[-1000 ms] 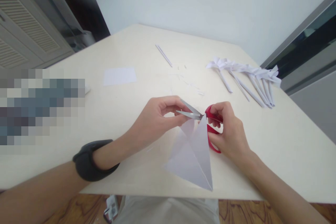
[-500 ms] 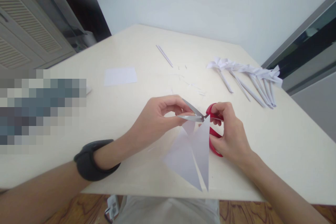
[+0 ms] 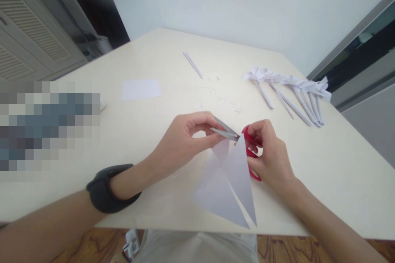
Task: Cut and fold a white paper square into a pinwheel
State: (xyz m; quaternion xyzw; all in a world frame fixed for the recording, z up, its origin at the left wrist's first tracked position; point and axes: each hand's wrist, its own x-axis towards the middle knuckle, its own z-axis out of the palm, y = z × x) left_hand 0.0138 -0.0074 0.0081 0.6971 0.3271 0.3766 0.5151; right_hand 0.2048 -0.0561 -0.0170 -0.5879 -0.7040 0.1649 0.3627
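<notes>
Red-handled scissors [image 3: 226,131] are in my right hand [image 3: 271,152], with fingers and thumb in the handle loops. Their metal blades stand slightly apart and point left toward the fingers of my left hand [image 3: 191,135]. That hand pinches a piece of white paper [image 3: 222,189] near its top. The paper hangs down toward the table's front edge in pointed flaps, with a narrow slit between two of them. The blades cross the paper's upper end; exactly where they meet it is partly hidden by my left fingers.
On the white table [image 3: 92,144] lie a small white paper sheet [image 3: 141,90], thin paper sticks [image 3: 193,65] and paper scraps [image 3: 230,102]. A row of paper flowers [image 3: 286,82] with rolled stems lies at the right. A blurred patch [image 3: 49,123] covers something at left.
The scissor blades have closed somewhat, and the handle loops have drawn nearer each other. The paper's hanging flaps have swung a little to the right. My left hand stays almost in place.
</notes>
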